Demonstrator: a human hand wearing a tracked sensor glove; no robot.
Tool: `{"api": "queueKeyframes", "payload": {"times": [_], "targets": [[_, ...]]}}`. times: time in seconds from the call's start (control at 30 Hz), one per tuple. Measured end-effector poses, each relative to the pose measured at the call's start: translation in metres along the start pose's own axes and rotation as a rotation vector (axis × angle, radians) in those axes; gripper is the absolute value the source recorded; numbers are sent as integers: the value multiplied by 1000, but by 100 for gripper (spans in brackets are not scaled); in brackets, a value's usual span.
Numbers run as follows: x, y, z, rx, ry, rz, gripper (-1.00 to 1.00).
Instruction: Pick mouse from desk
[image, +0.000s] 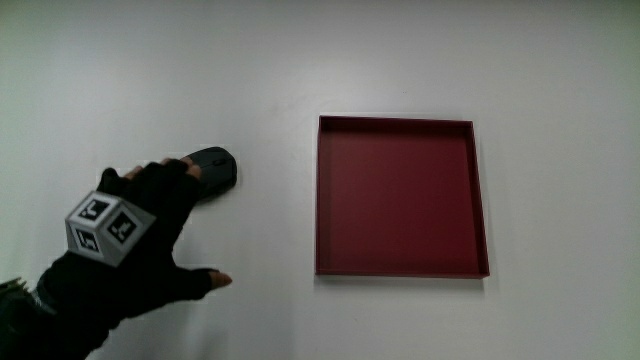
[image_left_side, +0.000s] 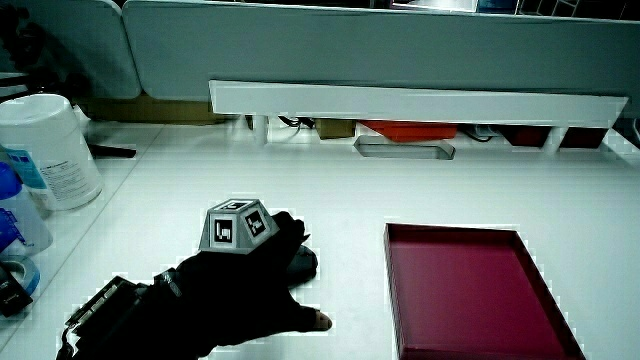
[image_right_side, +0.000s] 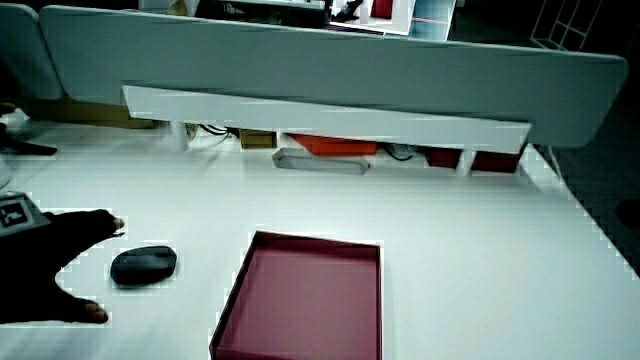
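Note:
A dark grey mouse (image: 214, 170) lies on the white desk, beside a shallow dark red tray (image: 400, 195). The gloved hand (image: 150, 230), with its patterned cube (image: 105, 227) on the back, lies just nearer to the person than the mouse. Its fingers are spread and the fingertips (image: 180, 170) reach the mouse's near end without closing on it. The thumb (image: 215, 281) points toward the tray. In a side view the mouse (image_right_side: 143, 265) sits in the gap between fingers (image_right_side: 108, 224) and thumb (image_right_side: 92, 313). In a side view the hand (image_left_side: 240, 285) hides most of the mouse.
The red tray (image_left_side: 470, 290) (image_right_side: 305, 300) holds nothing. A white wipes canister (image_left_side: 50, 150) and a blue-capped bottle (image_left_side: 10, 215) stand at the table's edge. A white shelf (image_left_side: 400, 100) runs along the low partition, with a grey flat item (image_left_side: 403, 148) under it.

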Motion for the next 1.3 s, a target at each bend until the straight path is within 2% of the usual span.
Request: {"api": "queueKeyframes", "payload": {"times": [0.03,0.1,0.2,0.23,0.27,0.3,0.33,0.37,0.43,0.6,0.63,0.73,1.0,1.1,1.3], "targets": [[-8,7,-2,13,14,-47,0],[-13,12,4,-50,-87,48,0],[-19,24,9,-21,-53,42,0],[-23,28,9,-28,-76,57,0],[-23,31,13,-13,-50,65,0],[-27,36,13,-40,-80,76,0],[-33,42,10,-44,-114,81,0],[-33,45,12,-71,-115,114,0],[-39,54,11,-82,-126,124,0],[-47,74,8,-121,-122,170,0],[-51,80,6,-111,-112,167,0],[-59,91,1,-151,-138,222,0],[-76,117,-17,-228,-129,306,0],[-79,121,-21,-246,-118,328,0],[-82,127,-29,-242,-108,323,0]]}}
